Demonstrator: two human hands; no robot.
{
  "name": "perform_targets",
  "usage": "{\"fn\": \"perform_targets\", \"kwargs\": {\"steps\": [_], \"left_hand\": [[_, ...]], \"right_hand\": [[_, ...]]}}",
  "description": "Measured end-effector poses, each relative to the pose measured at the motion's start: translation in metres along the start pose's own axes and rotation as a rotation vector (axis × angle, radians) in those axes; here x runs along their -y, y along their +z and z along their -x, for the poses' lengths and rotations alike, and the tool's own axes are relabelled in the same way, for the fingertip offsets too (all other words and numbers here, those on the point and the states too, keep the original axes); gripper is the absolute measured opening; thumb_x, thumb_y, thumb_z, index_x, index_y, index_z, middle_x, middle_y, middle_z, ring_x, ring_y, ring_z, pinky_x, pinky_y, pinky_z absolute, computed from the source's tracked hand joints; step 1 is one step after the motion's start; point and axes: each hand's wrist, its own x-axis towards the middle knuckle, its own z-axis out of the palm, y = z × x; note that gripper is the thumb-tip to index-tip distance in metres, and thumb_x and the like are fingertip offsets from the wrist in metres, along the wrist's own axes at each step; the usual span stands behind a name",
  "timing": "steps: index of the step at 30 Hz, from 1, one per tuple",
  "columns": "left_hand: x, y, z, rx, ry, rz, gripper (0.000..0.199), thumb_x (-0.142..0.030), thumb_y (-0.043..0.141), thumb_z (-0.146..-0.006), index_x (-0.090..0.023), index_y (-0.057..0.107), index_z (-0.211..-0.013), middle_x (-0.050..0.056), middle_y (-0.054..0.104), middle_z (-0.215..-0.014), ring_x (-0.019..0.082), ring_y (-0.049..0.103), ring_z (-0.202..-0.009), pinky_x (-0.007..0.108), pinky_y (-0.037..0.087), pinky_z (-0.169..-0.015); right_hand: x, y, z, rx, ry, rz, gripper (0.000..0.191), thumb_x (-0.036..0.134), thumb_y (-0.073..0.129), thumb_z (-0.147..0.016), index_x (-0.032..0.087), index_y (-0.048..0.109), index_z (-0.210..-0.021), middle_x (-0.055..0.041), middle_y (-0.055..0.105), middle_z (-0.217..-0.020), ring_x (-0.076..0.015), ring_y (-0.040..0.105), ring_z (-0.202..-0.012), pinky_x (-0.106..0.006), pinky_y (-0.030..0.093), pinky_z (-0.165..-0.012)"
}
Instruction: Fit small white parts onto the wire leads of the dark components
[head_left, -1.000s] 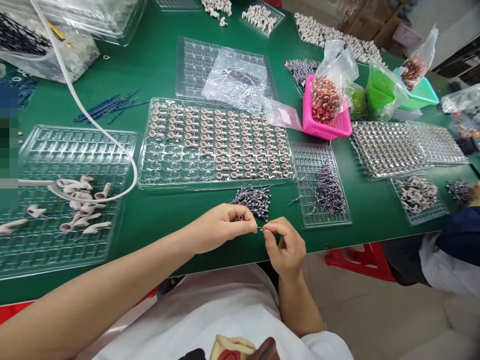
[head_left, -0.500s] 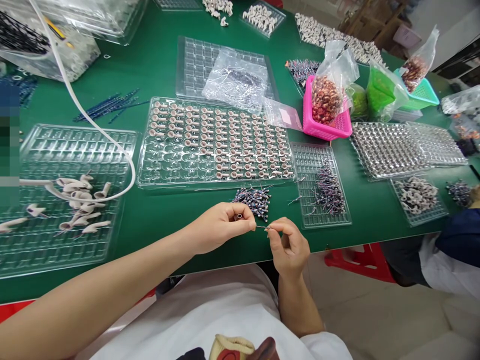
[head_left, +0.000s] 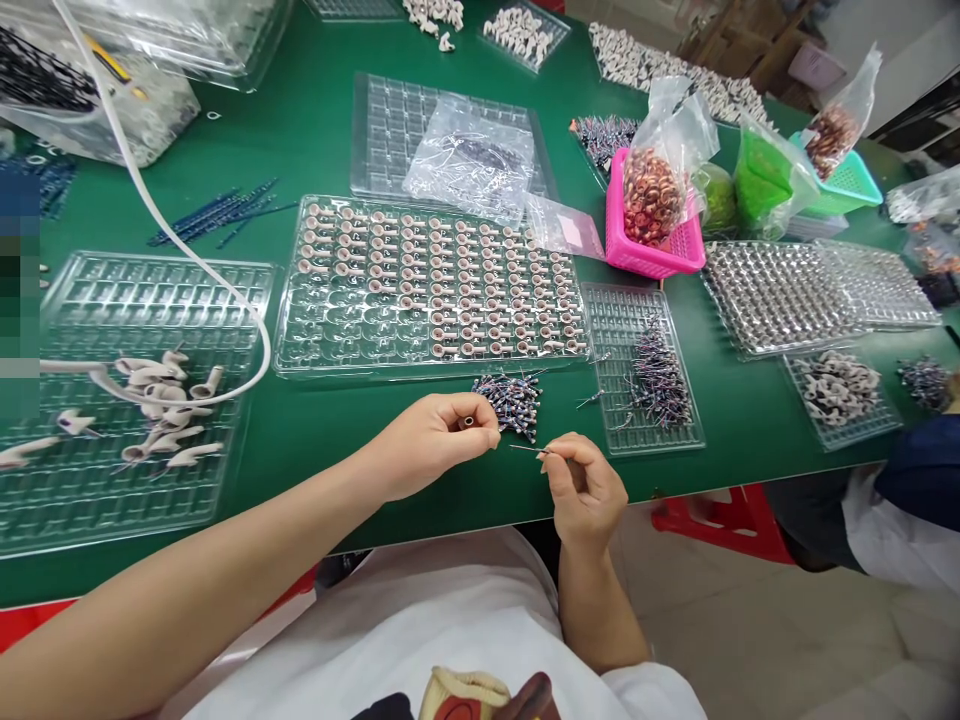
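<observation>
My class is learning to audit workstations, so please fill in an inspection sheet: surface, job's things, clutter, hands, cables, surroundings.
Surface: green table.
Job's things: pale parts partly fill the central clear tray; a pile of wired components lies before it.
Clutter: plastic bag on another tray; pink basket holding bagged copper-coloured pieces.
Hands: left hand holds a round-ended part; right hand pinches a thin wire piece.
Cables: white cord loops over the left-side tray.
Surroundings: red stool; co-worker's dark sleeve at right.
</observation>
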Motion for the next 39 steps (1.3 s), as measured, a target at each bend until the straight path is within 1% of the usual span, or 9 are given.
{"fn": "perform_targets", "kwargs": {"steps": [5, 8, 11, 15, 19, 21, 24, 30, 39], "left_hand": [[0.0, -0.004, 0.001, 0.025, -0.047, 0.232, 0.017, -0.034, 0.057, -0.085, -0.018, 0.052, -0.085, -0.006, 0.034, -0.064, 0.009, 0.025, -0.053, 0.024, 0.02, -0.05], [0.0, -0.004, 0.001, 0.071, -0.103, 0.46, 0.023, -0.03, 0.053, -0.084, -0.015, 0.057, -0.1, -0.003, 0.037, -0.07, 0.01, 0.028, -0.057, 0.025, 0.022, -0.051], [0.001, -0.004, 0.001, 0.097, -0.109, 0.521, 0.029, -0.029, 0.053, -0.084, -0.011, 0.061, -0.105, -0.001, 0.04, -0.072, 0.01, 0.031, -0.058, 0.025, 0.024, -0.052], [0.005, -0.001, 0.001, 0.098, -0.064, 0.41, 0.025, -0.028, 0.053, -0.089, -0.012, 0.064, -0.105, -0.001, 0.045, -0.072, 0.009, 0.037, -0.056, 0.024, 0.029, -0.051], [0.011, 0.009, 0.002, 0.04, 0.084, 0.12, 0.029, -0.029, 0.051, -0.092, -0.017, 0.065, -0.114, 0.006, 0.064, -0.097, 0.013, 0.055, -0.071, 0.028, 0.047, -0.065], [0.014, 0.013, 0.002, -0.01, 0.139, -0.037, 0.033, -0.028, 0.05, -0.093, -0.019, 0.063, -0.121, 0.007, 0.068, -0.107, 0.015, 0.059, -0.078, 0.028, 0.05, -0.071], [0.018, 0.017, 0.003, -0.052, 0.186, -0.181, 0.033, -0.026, 0.049, -0.093, -0.02, 0.062, -0.122, 0.006, 0.071, -0.11, 0.015, 0.063, -0.08, 0.027, 0.052, -0.073], [0.021, 0.016, 0.001, -0.083, 0.242, -0.303, 0.028, -0.026, 0.047, -0.093, -0.02, 0.065, -0.114, 0.005, 0.074, -0.107, 0.018, 0.068, -0.086, 0.028, 0.055, -0.08], [0.019, 0.016, 0.001, -0.07, 0.285, -0.38, 0.03, -0.025, 0.044, -0.095, -0.021, 0.065, -0.115, 0.006, 0.073, -0.112, 0.019, 0.068, -0.095, 0.031, 0.053, -0.09]], "right_hand": [[-0.004, 0.0, 0.002, -0.055, 0.06, 0.001, 0.006, 0.017, 0.064, -0.087, 0.021, 0.068, -0.088, -0.0015, 0.065, -0.079, -0.0139, 0.062, -0.066, -0.027, 0.051, -0.057], [-0.005, 0.0, 0.002, -0.074, 0.093, 0.007, 0.006, 0.017, 0.064, -0.087, 0.022, 0.069, -0.089, -0.0009, 0.065, -0.08, -0.0128, 0.061, -0.065, -0.025, 0.05, -0.056], [-0.005, 0.0, 0.002, -0.079, 0.105, 0.002, 0.006, 0.018, 0.064, -0.087, 0.022, 0.069, -0.089, -0.0008, 0.065, -0.08, -0.0123, 0.061, -0.065, -0.025, 0.05, -0.056], [-0.006, 0.001, 0.002, -0.097, 0.117, 0.024, 0.004, 0.021, 0.064, -0.087, 0.02, 0.068, -0.088, -0.0017, 0.066, -0.079, -0.0127, 0.061, -0.064, -0.025, 0.05, -0.056], [-0.007, 0.0, 0.002, -0.13, 0.136, 0.047, 0.005, 0.023, 0.064, -0.087, 0.02, 0.068, -0.088, -0.0018, 0.066, -0.078, -0.0132, 0.061, -0.064, -0.025, 0.051, -0.056], [-0.007, 0.0, 0.002, -0.13, 0.127, 0.041, 0.005, 0.023, 0.064, -0.088, 0.02, 0.068, -0.088, -0.0014, 0.067, -0.078, -0.0129, 0.061, -0.064, -0.025, 0.051, -0.056], [-0.006, 0.0, 0.003, -0.091, 0.115, 0.04, 0.005, 0.022, 0.063, -0.088, 0.021, 0.068, -0.089, -0.0012, 0.066, -0.079, -0.0128, 0.061, -0.065, -0.025, 0.051, -0.057], [-0.004, 0.0, 0.002, -0.052, 0.122, 0.079, 0.006, 0.023, 0.063, -0.089, 0.021, 0.068, -0.089, -0.0019, 0.066, -0.079, -0.0138, 0.062, -0.066, -0.026, 0.051, -0.058], [-0.003, 0.0, 0.0, -0.008, 0.136, 0.119, 0.007, 0.024, 0.062, -0.089, 0.021, 0.068, -0.086, -0.0016, 0.067, -0.079, -0.0138, 0.062, -0.067, -0.026, 0.051, -0.06]]}}
